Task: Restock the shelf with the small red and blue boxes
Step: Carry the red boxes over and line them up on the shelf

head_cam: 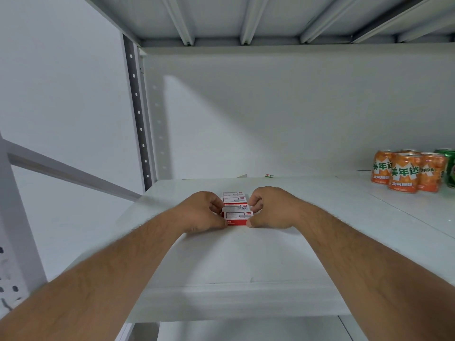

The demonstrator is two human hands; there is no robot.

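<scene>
A short row of small red and white boxes [235, 208] lies on the white shelf [246, 254], running from front to back near its middle. My left hand [202, 212] pinches the row from the left side, fingers and thumb against the nearest boxes. From the right, my right hand [269, 209] grips the same boxes. Both forearms reach in over the shelf's front edge. No blue box is in sight.
Several orange drink cans [407, 172] and a green can [449, 166] stand at the back right of the shelf. A grey perforated upright [139, 112] rises at the left. The underside of the shelf above [246, 18] is close overhead.
</scene>
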